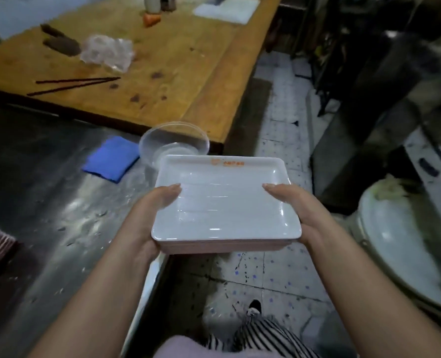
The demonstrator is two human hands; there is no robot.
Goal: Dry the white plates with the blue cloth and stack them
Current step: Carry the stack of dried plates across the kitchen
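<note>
Orange logo and short line of orange characters printed on far rim of top white rectangular plate (222,200); too blurred to read. No other text visible.

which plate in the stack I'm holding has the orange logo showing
The top plate of the stack, held between left hand and right hand; the plates beneath show only their edges.
</note>
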